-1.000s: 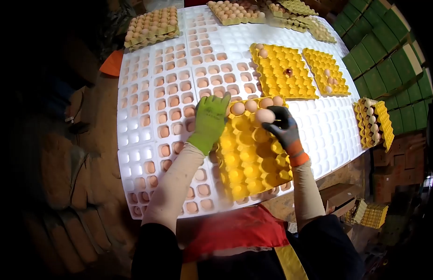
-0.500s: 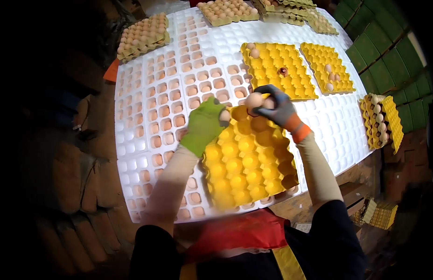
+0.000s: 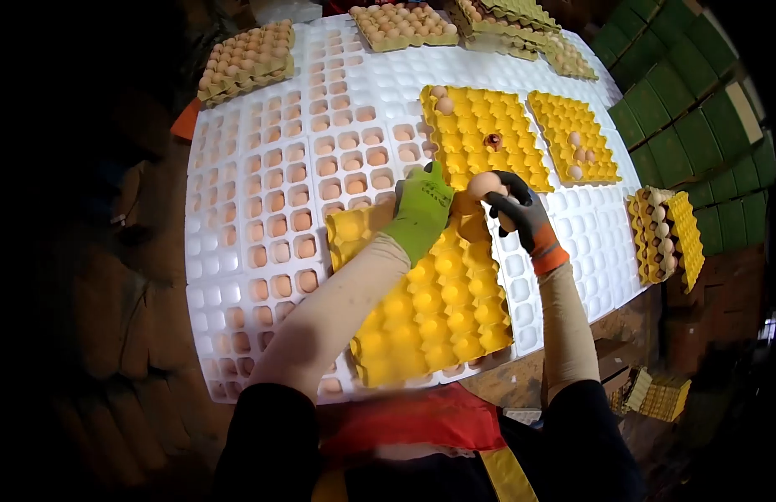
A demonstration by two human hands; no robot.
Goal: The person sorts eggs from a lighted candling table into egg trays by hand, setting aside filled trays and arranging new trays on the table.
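Note:
My right hand (image 3: 522,209), in a dark glove with an orange cuff, is closed on eggs (image 3: 486,185) above the far right corner of the near yellow tray (image 3: 438,301). Over that tray's far part is my left hand (image 3: 422,211) in a green glove, fingers pointing away; its fingertips and anything in them are hard to make out. The cups of the near tray that show hold no eggs. White foam trays (image 3: 275,201) with many eggs in their cells lie to the left and beneath.
Beyond my hands lie two yellow trays (image 3: 522,142) (image 3: 601,151) with a few eggs. Full egg trays (image 3: 250,63) (image 3: 405,29) stand at the far edge. Stacked yellow trays (image 3: 666,238) are at the right edge, green boxes (image 3: 697,125) behind.
The eggs in the far row of the near tray no longer show there. My left hand has moved right across the tray. My right hand still holds eggs near its far right corner.

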